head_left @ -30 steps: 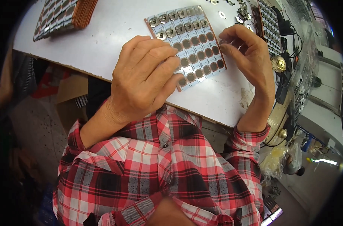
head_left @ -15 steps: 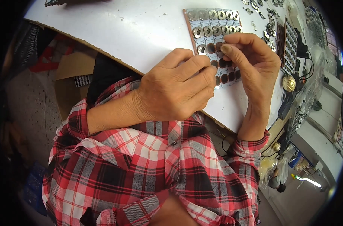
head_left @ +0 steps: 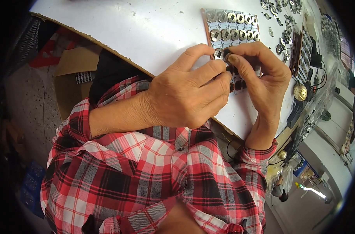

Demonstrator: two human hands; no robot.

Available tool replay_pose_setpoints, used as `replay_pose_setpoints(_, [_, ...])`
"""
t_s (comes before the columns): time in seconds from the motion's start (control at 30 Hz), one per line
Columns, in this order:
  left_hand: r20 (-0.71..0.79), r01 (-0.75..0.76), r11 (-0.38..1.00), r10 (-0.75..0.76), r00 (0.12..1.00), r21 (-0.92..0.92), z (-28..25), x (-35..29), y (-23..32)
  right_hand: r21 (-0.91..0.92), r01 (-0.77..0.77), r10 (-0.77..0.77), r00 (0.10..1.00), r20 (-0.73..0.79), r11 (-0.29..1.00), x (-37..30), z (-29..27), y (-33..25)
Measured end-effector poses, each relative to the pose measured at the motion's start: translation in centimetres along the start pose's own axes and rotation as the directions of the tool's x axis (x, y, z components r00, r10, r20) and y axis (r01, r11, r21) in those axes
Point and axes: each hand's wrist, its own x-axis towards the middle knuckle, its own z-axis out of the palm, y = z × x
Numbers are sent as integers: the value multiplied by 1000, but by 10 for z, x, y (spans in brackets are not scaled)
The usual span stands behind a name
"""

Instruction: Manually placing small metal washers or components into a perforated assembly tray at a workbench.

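Note:
A flat panel of joined circuit boards (head_left: 229, 24) with a brown edge lies on the white table. Round silver metal clips (head_left: 234, 35) fill its two far rows; one more clip (head_left: 219, 54) sits at the left of the third row. Dark round spots (head_left: 237, 85) show in the nearer rows. My right hand (head_left: 265, 76) pinches a small round metal part (head_left: 226, 53) between thumb and index finger, just over the third row. My left hand (head_left: 185, 93) is closed, its index fingertip against the third-row clip; its thumb and anything under the fingers are hidden.
Loose metal clips (head_left: 286, 39) lie scattered at the table's far right. More filled panels (head_left: 302, 54) are beside them, near a round gold-coloured object (head_left: 300, 92) and black cables. A cardboard box (head_left: 78, 64) stands below the table edge at left. Another person (head_left: 280, 191) is in the right background.
My left index finger has stretched forward to the third-row clip. Relative to the panel, my right hand has shifted left, next to that clip. The view has turned slightly.

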Motion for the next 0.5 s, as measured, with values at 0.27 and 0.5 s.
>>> replay_pose_setpoints(0.27, [8, 16, 1000, -16, 1000, -19, -2, 1, 0, -63, 84, -84, 996, 4, 994, 1, 1, 1])
replay_pose_setpoints(0.5, [17, 11, 1000, -10, 1000, -15, -2, 3, 0, -84, 66, -67, 998, -20, 994, 4, 3, 1])
